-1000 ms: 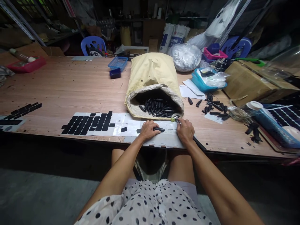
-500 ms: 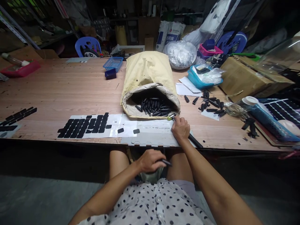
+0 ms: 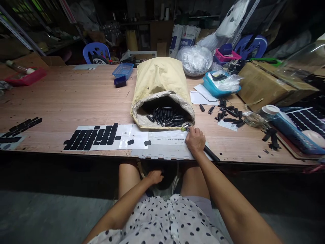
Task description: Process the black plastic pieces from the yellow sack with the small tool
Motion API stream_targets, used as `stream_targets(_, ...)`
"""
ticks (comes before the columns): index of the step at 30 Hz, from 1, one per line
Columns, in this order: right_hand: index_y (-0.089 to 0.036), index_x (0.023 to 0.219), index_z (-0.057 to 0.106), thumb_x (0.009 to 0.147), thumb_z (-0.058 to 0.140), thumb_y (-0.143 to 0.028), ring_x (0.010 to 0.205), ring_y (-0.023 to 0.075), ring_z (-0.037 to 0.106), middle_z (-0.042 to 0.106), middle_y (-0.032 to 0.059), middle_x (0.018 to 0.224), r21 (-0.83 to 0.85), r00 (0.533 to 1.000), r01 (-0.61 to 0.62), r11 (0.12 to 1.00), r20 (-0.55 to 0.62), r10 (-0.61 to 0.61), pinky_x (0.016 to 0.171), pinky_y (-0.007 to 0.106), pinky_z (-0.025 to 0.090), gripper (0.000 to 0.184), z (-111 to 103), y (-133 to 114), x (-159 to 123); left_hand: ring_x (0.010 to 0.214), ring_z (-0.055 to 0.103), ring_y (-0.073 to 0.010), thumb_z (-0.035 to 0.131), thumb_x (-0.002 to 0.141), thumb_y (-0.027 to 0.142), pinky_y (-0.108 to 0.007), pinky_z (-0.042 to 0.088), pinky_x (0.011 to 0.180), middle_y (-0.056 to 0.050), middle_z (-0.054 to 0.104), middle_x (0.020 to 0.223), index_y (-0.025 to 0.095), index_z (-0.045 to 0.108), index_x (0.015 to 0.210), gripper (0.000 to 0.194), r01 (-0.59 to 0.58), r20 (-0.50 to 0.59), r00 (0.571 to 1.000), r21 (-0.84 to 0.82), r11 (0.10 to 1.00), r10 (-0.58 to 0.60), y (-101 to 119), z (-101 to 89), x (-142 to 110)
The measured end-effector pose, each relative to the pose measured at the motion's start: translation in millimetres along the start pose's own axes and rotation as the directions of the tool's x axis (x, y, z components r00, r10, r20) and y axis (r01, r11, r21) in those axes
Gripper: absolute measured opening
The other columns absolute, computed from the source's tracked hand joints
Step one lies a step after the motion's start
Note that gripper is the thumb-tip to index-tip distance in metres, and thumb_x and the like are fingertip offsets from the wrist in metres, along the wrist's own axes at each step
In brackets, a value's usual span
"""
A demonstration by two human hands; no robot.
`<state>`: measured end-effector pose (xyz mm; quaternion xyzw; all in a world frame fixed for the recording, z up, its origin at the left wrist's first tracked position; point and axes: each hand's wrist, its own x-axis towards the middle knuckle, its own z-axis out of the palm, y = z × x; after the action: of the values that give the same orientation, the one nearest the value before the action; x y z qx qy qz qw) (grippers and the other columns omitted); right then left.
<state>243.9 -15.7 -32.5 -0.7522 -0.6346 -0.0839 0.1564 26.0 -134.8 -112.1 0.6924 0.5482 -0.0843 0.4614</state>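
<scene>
My right hand point(image 3: 195, 139) is closed round a black-handled tool point(image 3: 211, 153) at the table's front edge. The tool's shiny, yellowish metal end point(image 3: 186, 127) points at the mouth of a cream sack point(image 3: 159, 73). Inside the sack lie several slim black pieces point(image 3: 167, 115). My left hand point(image 3: 155, 177) is low between my thighs, fingers curled, over the dark opening of a bag or container point(image 3: 169, 179) there. What those fingers hold, if anything, I cannot make out. Beneath my right hand is a grey sheet point(image 3: 167, 149).
Flat black stickers point(image 3: 86, 137) sit in rows on white backing at left. Loose black pieces point(image 3: 230, 112) are scattered right of the sack. A turquoise basket point(image 3: 220, 88), a cardboard box point(image 3: 266, 84) and a blue basket point(image 3: 123, 70) stand farther back.
My left hand has moved down and left into my lap, and the slim black piece it held is no longer clearly visible. My right hand stays on the tool.
</scene>
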Motion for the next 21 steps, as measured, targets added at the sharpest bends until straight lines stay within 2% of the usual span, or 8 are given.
stream_targets(3, -0.016, 0.117, 0.065, 0.092, 0.043, -0.021, 0.089, 0.0242, 0.050, 0.060, 0.0128, 0.096, -0.004, 1.000, -0.004, 1.000, -0.001, 0.004, 0.067, 0.033, 0.030, 0.033, 0, 0, -1, 0.099, 0.069, -0.0242, 0.066, 0.083, 0.028, -0.033, 0.052, 0.089, -0.005, 0.076, 0.105, 0.023, 0.073, 0.111, 0.030, -0.239, 0.146, 0.960, -0.006, 0.971, 0.237, 18, -30.8, -19)
stream_targets(6, -0.016, 0.116, 0.065, 0.092, 0.044, -0.020, 0.089, 0.0239, 0.050, 0.060, 0.0127, 0.096, -0.004, 1.000, 0.001, 1.000, -0.015, -0.001, 0.067, 0.033, 0.030, 0.033, 1, 0, -1, 0.078, 0.067, -0.0169, 0.066, 0.085, 0.036, -0.026, 0.052, 0.073, -0.003, 0.075, 0.089, 0.020, 0.074, 0.107, 0.028, -0.413, 0.190, 0.868, -0.236, 0.880, 0.459, 34, -95.2, -32)
stream_targets(9, -0.016, 0.116, 0.065, 0.092, 0.044, -0.020, 0.088, 0.0238, 0.050, 0.060, 0.0123, 0.096, -0.002, 1.000, 0.004, 1.000, -0.027, -0.004, 0.066, 0.032, 0.029, 0.032, 2, 0, -1, 0.076, 0.065, -0.0158, 0.060, 0.090, 0.035, -0.028, 0.052, 0.072, -0.004, 0.073, 0.090, 0.018, 0.072, 0.108, 0.028, -0.434, -0.181, 0.898, -0.233, 0.870, 0.400, 39, -174.5, -23)
stream_targets(11, -0.017, 0.116, 0.065, 0.092, 0.044, -0.021, 0.088, 0.0238, 0.050, 0.060, 0.0120, 0.095, -0.001, 1.000, 0.005, 1.000, -0.029, -0.005, 0.066, 0.032, 0.029, 0.032, 4, 0, -1, 0.091, 0.064, -0.0187, 0.054, 0.092, 0.026, -0.033, 0.051, 0.084, -0.006, 0.071, 0.103, 0.020, 0.071, 0.110, 0.025, -0.349, -0.519, 0.810, -0.051, 0.936, 0.274, 37, -219.1, -5)
stream_targets(13, -0.017, 0.115, 0.065, 0.092, 0.045, -0.021, 0.088, 0.0236, 0.050, 0.059, 0.0116, 0.095, 0.003, 1.000, 0.007, 1.000, -0.030, -0.006, 0.067, 0.032, 0.029, 0.031, 5, 0, -2, 0.105, 0.060, -0.0233, 0.057, 0.087, 0.017, -0.039, 0.047, 0.095, -0.007, 0.068, 0.117, 0.021, 0.070, 0.112, 0.028, -0.157, -0.653, 0.730, 0.124, 0.980, 0.200, 34, -249.0, 16)
stream_targets(14, -0.017, 0.115, 0.065, 0.092, 0.045, -0.022, 0.088, 0.0235, 0.050, 0.059, 0.0115, 0.095, 0.006, 1.000, 0.007, 1.000, -0.030, -0.007, 0.067, 0.032, 0.029, 0.031, 5, 0, -2, 0.111, 0.057, -0.0253, 0.058, 0.085, 0.015, -0.041, 0.044, 0.099, -0.007, 0.066, 0.122, 0.022, 0.070, 0.113, 0.031, -0.075, -0.668, 0.720, 0.195, 0.978, 0.188, 33, -258.0, 26)
stream_targets(16, -0.017, 0.116, 0.064, 0.092, 0.044, -0.022, 0.088, 0.0234, 0.050, 0.059, 0.0116, 0.095, 0.008, 1.000, 0.006, 1.000, -0.025, -0.006, 0.067, 0.032, 0.029, 0.032, 5, 0, -2, 0.118, 0.052, -0.0280, 0.061, 0.083, 0.014, -0.042, 0.041, 0.102, -0.006, 0.065, 0.126, 0.025, 0.070, 0.113, 0.033, 0.019, -0.636, 0.749, 0.298, 0.954, 0.184, 30, -266.5, 43)
stream_targets(21, -0.016, 0.118, 0.063, 0.092, 0.043, -0.022, 0.088, 0.0236, 0.049, 0.059, 0.0128, 0.097, -0.001, 1.000, 0.005, 1.000, -0.019, -0.005, 0.067, 0.032, 0.030, 0.033, 5, -2, -2, 0.116, 0.050, -0.0300, 0.066, 0.080, 0.019, -0.042, 0.040, 0.097, -0.005, 0.067, 0.115, 0.028, 0.072, 0.103, 0.026, 0.091, -0.563, 0.807, 0.415, 0.905, 0.177, 26, -265.8, 56)
